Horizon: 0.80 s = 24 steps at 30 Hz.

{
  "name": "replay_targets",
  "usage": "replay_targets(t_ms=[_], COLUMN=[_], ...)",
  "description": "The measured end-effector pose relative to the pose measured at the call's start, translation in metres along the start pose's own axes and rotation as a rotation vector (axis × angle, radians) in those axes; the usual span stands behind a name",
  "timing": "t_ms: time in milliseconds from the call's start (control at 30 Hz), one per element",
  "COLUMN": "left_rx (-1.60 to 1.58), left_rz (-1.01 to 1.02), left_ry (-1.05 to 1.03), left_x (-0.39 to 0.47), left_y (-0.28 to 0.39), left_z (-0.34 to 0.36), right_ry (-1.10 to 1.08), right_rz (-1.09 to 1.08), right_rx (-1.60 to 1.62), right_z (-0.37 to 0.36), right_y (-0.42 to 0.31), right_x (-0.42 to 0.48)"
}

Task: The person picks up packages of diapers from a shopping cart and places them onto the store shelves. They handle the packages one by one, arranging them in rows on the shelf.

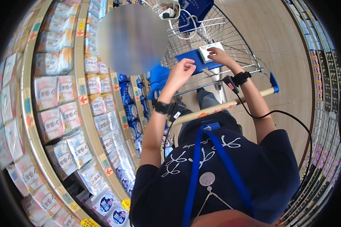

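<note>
A white soft-plastic pack with printed patches point(205, 56) lies on the blue seat panel point(197, 61) of a metal wire shopping cart point(238, 42). Over the pack's right side is my right hand point(221, 57), fingers bent and apart; whether the fingertips touch it I cannot tell. My left hand point(179, 73) hovers just left of the panel, its fingers loosely curled and nothing seen in them. Both wrists wear black straps with cabled devices. Between my forearms and body runs the cart's cream handle bar point(210, 112).
Shelves of wrapped packs point(45, 92) rise close on my left, with price strips. A blue bag point(194, 14) and a white cable point(187, 37) are at the cart's far end. Another shelf point(319, 85) stands across the tiled aisle point(284, 65). A blurred disc hides part of the view.
</note>
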<state>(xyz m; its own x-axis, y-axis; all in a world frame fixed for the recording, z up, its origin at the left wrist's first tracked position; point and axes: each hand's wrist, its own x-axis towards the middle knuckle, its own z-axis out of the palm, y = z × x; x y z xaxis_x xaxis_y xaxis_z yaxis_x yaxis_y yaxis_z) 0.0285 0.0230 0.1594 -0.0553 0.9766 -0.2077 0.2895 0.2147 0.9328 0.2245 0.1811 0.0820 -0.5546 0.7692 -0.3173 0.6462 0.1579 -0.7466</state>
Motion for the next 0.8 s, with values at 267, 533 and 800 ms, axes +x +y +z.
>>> replay_targets(t_ms=[267, 533, 800], left_rx=[0.379, -0.205, -0.514], left_rz=[-0.378, -0.708, -0.434], left_ry=[-0.211, -0.174, 0.146], left_x=[0.165, 0.181, 0.138], left_y=[-0.084, -0.105, -0.038], left_z=[0.079, 0.105, 0.032], right_ry=[-0.360, -0.430, -0.200], right_rz=[0.364, 0.451, 0.156], right_rx=[-0.146, 0.235, 0.535], right_z=[-0.048, -0.042, -0.071], right_y=[0.117, 0.120, 0.031], right_x=[0.069, 0.073, 0.036])
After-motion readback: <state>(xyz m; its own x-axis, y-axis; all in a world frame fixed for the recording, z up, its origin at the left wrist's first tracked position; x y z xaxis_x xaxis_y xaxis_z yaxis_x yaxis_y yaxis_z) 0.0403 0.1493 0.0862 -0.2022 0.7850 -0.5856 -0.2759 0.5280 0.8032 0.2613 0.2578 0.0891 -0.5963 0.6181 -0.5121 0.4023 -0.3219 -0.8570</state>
